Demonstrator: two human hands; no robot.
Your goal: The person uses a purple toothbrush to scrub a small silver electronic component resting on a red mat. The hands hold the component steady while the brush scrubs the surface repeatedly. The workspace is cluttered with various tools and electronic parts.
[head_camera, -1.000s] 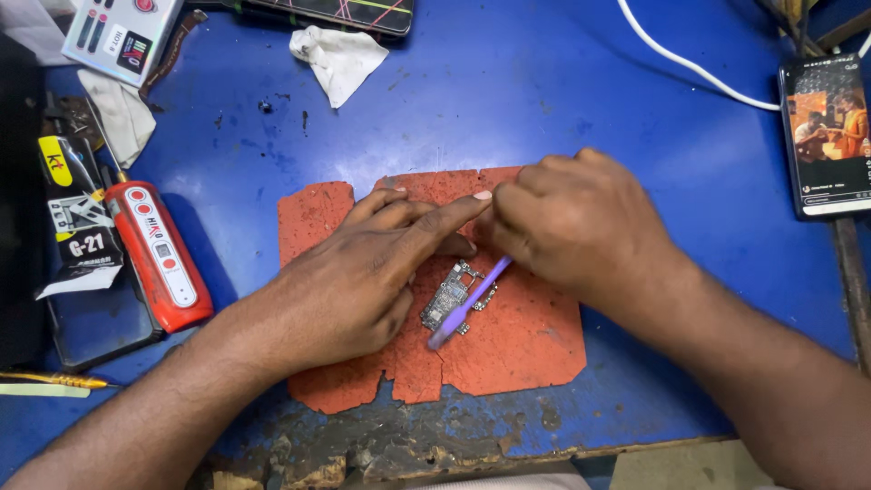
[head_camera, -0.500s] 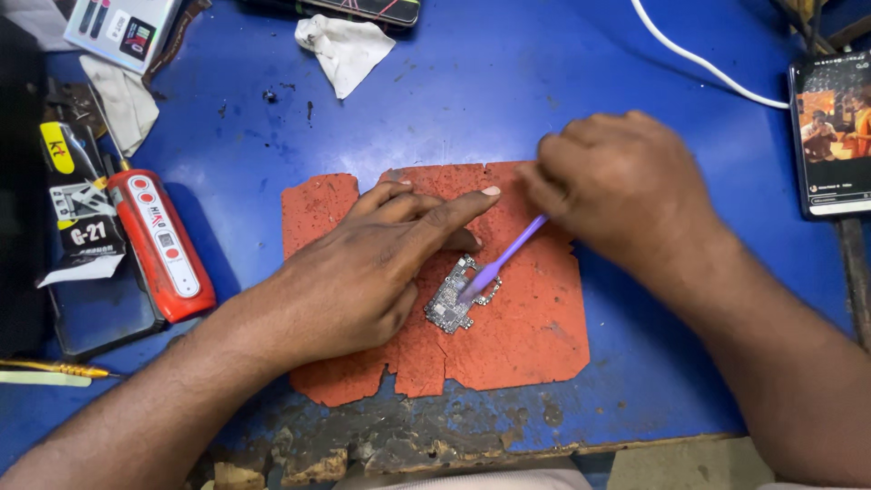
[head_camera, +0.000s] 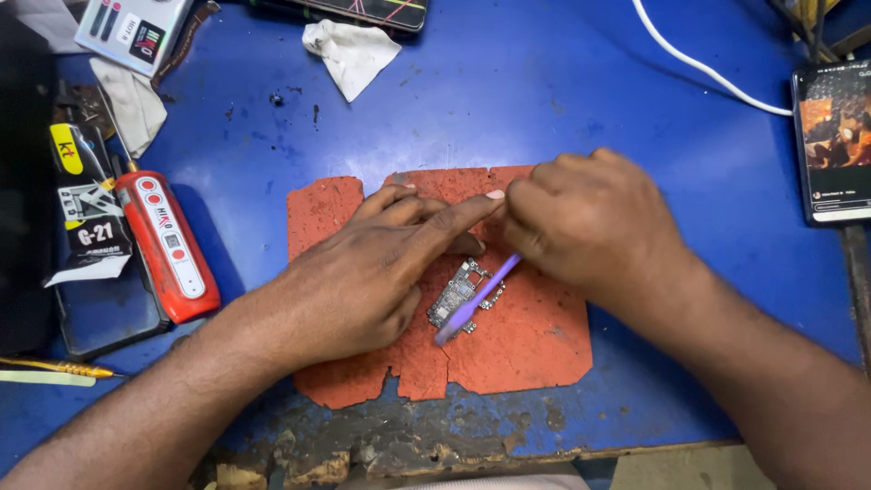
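Head view: our right hand (head_camera: 594, 222) is curled tight around a thin purple brush (head_camera: 478, 298), and the fist hides the upper end of its handle, so we cannot tell how long it is. The lower tip is blurred where it lies across one small circuit board (head_camera: 456, 298). Our left hand (head_camera: 367, 277) lies flat with fingers loosely spread, gripping nothing; its thumb side touches the board's left edge and covers part of it. The board is grey and silvery, narrow, set on a slant, its tiny parts too fine to make out. It sits near the middle of one ragged orange mat (head_camera: 531, 340) on the blue table (head_camera: 544, 100). Further out we count one red handheld tool (head_camera: 168, 245) at the left, two crumpled white cloths (head_camera: 352, 54), one white cable (head_camera: 699, 63), and one phone (head_camera: 835, 141) cut off by the right edge.
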